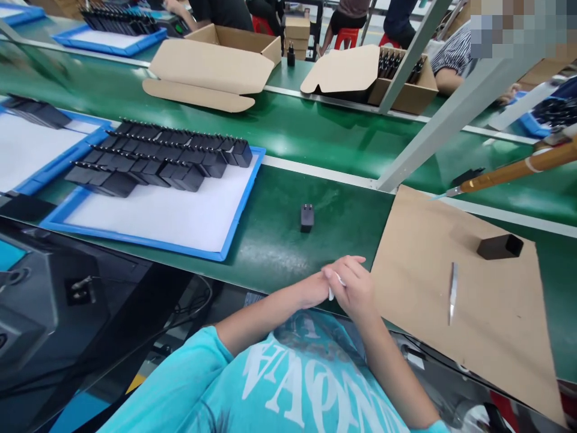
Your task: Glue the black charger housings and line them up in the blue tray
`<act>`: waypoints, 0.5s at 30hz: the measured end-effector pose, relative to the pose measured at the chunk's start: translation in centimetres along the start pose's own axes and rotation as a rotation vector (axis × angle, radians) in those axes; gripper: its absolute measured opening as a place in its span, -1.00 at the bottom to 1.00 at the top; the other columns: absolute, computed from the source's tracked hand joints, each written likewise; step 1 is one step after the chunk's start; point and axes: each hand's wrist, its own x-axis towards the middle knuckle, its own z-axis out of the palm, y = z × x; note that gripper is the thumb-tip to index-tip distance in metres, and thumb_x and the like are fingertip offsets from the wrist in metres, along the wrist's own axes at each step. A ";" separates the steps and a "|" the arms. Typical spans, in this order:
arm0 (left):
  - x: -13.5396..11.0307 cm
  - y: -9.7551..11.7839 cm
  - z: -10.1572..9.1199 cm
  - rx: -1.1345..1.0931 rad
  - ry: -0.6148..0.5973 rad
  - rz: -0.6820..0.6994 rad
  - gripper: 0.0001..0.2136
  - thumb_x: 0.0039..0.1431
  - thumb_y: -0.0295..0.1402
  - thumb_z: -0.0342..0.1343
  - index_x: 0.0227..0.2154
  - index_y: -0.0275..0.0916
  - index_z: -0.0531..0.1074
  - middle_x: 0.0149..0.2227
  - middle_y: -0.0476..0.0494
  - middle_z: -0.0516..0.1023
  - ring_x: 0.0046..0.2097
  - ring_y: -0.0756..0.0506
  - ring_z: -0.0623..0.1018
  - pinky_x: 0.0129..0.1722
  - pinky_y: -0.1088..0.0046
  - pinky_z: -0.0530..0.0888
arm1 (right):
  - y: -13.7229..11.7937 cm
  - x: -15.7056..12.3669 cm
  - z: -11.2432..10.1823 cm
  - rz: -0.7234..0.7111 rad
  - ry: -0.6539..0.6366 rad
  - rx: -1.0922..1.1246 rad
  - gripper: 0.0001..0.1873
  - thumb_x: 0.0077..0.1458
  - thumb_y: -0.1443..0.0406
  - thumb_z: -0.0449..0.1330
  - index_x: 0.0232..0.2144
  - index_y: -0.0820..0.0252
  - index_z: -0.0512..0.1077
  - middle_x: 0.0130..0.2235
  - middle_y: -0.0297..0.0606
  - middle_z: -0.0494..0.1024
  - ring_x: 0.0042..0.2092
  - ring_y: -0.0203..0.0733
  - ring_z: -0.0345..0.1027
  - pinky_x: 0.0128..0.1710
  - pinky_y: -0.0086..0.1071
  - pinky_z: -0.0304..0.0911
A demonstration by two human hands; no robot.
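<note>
1. Bottom centre of the frame: the left hand (315, 291) meets the right hand (357, 284), a small white scrap (332, 294) showing between them
2. The right fingers bend over the left hand, whose fingers are mostly hidden; I cannot tell which hand grasps the scrap
3. Centre, just above the hands: a black adapter (307, 219) stands on the green bench (279, 192), pins up
4. Left: adapter rows (180, 157) in a blue-rimmed tray (229, 231)
5. Right: cardboard sheet (415, 270) bearing a metal tool (453, 293) and hollow black casing (493, 248)
</note>
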 end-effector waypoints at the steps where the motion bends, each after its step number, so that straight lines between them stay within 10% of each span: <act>1: 0.1 -0.3 0.1 -0.023 -0.062 -0.025 -0.60 0.18 -0.14 0.18 0.03 -0.20 0.47 -0.28 -0.14 0.55 -0.19 -0.14 0.55 -0.21 0.34 0.46 | -0.2 0.3 0.2 0.025 -0.022 0.014 -0.76 0.22 0.31 0.09 -0.47 0.15 0.48 -0.53 -0.31 0.44 -0.47 -0.32 0.34 -0.49 -0.43 0.21; 6: 0.2 -0.9 0.1 -0.215 -0.280 -0.086 -0.43 0.09 0.00 0.24 0.14 -0.06 0.37 0.03 -0.24 0.50 0.10 -0.25 0.46 0.06 0.20 0.39 | 0.4 1.0 0.3 0.370 0.037 0.288 -0.57 0.27 0.21 0.01 -0.63 0.15 0.36 -0.63 -0.37 0.33 -0.57 -0.35 0.24 -0.52 -0.41 0.13; 10: -0.7 0.5 -0.6 -0.278 -0.399 -0.051 -0.25 0.01 0.15 0.21 0.26 0.06 0.21 0.30 -0.20 0.23 0.33 -0.28 0.19 0.22 0.09 0.22 | 2.3 1.5 -0.8 0.729 0.415 0.484 -0.53 0.26 0.06 -0.05 -0.61 0.10 0.29 -0.63 -0.36 0.30 -0.61 -0.30 0.15 -0.59 -0.37 0.06; 13: -1.3 1.7 -1.3 -0.347 -0.459 -0.095 -0.26 0.10 0.31 -0.09 0.24 -0.01 0.26 0.35 -0.16 0.14 0.38 -0.27 0.06 0.26 0.05 0.13 | 3.3 1.7 -1.7 0.608 0.467 0.364 -0.59 0.28 0.08 -0.10 -0.50 0.07 0.37 -0.53 -0.28 0.40 -0.56 -0.24 0.22 -0.57 -0.33 0.11; 15: -1.4 2.0 -1.7 -0.388 -0.459 -0.098 -0.19 0.08 0.38 -0.25 0.17 -0.08 0.36 0.31 -0.19 0.21 0.37 -0.29 0.08 0.25 0.04 0.14 | 3.3 1.8 -1.8 0.390 0.286 0.285 -0.70 0.24 0.11 0.00 -0.38 0.06 0.45 -0.38 -0.21 0.52 -0.38 -0.16 0.42 -0.40 -0.27 0.30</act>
